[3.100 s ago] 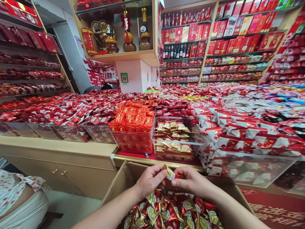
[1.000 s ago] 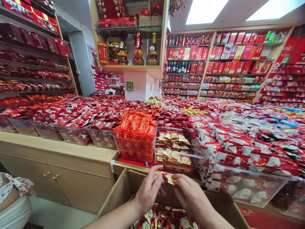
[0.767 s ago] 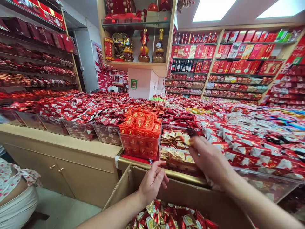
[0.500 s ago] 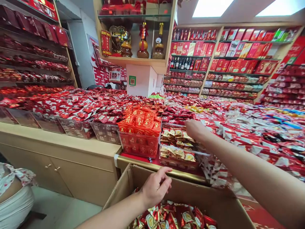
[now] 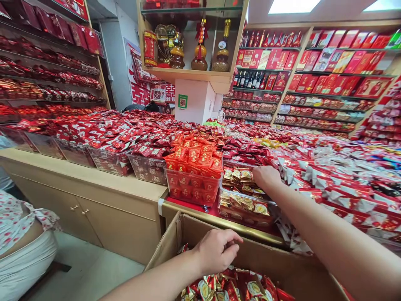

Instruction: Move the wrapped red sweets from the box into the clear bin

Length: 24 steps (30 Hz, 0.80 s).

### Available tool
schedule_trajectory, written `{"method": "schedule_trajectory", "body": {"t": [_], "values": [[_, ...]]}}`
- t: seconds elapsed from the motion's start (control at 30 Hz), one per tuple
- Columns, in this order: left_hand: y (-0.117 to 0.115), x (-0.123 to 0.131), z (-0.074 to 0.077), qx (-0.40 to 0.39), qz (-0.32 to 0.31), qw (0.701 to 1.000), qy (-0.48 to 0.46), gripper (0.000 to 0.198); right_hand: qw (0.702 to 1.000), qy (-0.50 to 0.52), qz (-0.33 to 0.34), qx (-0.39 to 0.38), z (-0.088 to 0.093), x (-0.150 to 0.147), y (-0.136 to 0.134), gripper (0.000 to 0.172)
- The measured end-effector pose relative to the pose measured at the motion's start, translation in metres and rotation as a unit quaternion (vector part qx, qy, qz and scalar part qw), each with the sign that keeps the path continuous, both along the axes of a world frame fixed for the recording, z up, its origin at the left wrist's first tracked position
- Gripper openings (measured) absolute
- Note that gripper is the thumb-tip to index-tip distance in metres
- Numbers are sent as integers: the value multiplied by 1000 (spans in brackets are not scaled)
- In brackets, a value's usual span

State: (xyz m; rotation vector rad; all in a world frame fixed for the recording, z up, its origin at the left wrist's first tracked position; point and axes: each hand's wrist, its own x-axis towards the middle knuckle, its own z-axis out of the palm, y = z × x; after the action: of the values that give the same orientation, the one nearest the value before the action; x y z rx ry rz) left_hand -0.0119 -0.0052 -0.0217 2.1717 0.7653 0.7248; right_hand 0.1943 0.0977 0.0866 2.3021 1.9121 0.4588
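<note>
My right hand [image 5: 267, 179] reaches to the right side of a clear bin [image 5: 247, 213] of small gold-and-red wrapped packets [image 5: 239, 176]. Its back faces me, and the fingers are bent down out of sight, so what they hold does not show. Below, my left hand [image 5: 217, 251] hovers over an open cardboard box [image 5: 194, 223]. Its fingers are loosely bent, with thumb and forefinger apart and nothing seen between them. Red-and-gold packets [image 5: 233, 288] with round pale emblems lie inside the box.
A bin of orange-red packets [image 5: 194, 184] stands left of the gold one. White-and-red packets [image 5: 332, 184] are heaped on the right. A wooden counter [image 5: 125, 188] runs left, where a seated person [image 5: 28, 234] is partly visible. A display cabinet [image 5: 191, 75] hangs above.
The view has shifted, so the scene sits further right. My right hand has come down slightly toward the packets in the bin. My left hand stays over the box.
</note>
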Motion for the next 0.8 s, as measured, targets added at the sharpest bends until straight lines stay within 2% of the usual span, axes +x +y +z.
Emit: {"method": "schedule_trajectory", "body": {"t": [0.17, 0.3, 0.4, 0.47, 0.5, 0.57, 0.6, 0.67, 0.73, 0.8], "values": [[-3, -1, 0, 7, -3, 1000, 28, 25, 999, 32, 1, -16, -4, 5, 6, 30], [-2, -3, 0, 8, -6, 997, 73, 27, 999, 32, -1, -9, 7, -4, -4, 26], [1, -8, -5, -10, -37, 986, 163, 31, 999, 6, 29, 44, 17, -24, -36, 27], [2, -12, -12, -15, -62, 963, 263, 39, 990, -16, 109, 84, 13, -41, -68, 26], [3, -14, -17, -14, -70, 946, 316, 44, 982, -16, 171, 74, 7, -49, -85, 22], [3, -17, -27, -15, -73, 911, 407, 50, 960, 22, 280, 16, -17, -62, -118, 17], [2, -17, -33, -17, -71, 896, 437, 51, 953, 35, 301, -9, -35, -66, -130, 15], [0, -15, -42, -36, -72, 874, 480, 51, 951, 45, 304, -35, -78, -68, -147, 17], [-3, -11, -51, -57, -86, 849, 519, 56, 940, 71, 319, -93, -126, -63, -151, 17], [-5, -5, -58, -53, -91, 826, 553, 67, 930, 108, 317, -150, -173, -57, -150, 35]]}}
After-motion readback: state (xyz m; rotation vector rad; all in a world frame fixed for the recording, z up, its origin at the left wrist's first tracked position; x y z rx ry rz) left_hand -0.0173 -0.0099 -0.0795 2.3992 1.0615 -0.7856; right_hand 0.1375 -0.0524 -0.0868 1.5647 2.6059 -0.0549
